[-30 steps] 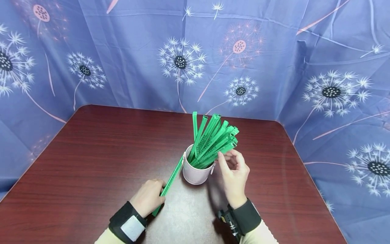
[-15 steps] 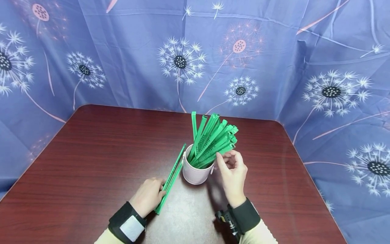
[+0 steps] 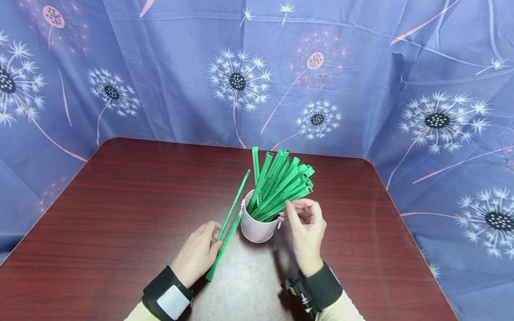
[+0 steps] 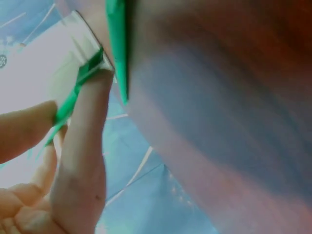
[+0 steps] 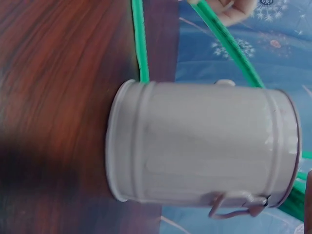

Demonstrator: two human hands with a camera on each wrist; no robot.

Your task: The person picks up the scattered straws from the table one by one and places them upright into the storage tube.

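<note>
My left hand pinches a slim green stick packet between thumb and fingers, its far end raised beside the bucket. In the left wrist view, this packet runs between the thumb and forefinger. A second green stick packet lies on the table left of the bucket, under the left thumb's side; the right wrist view shows this packet too. A pale metal bucket holds a leaning bunch of green packets. At its right rim is my right hand, fingers curled; I cannot tell what they grip.
The reddish-brown wooden table runs back to a blue curtain with dandelion prints, which also covers both sides. A small handle hangs from the bucket's side. Black wrist straps sit on both wrists.
The left hand has parted one packet from the other and lifted its far end up and away, beside the bucket. The right hand has barely moved at the bucket's right rim.
</note>
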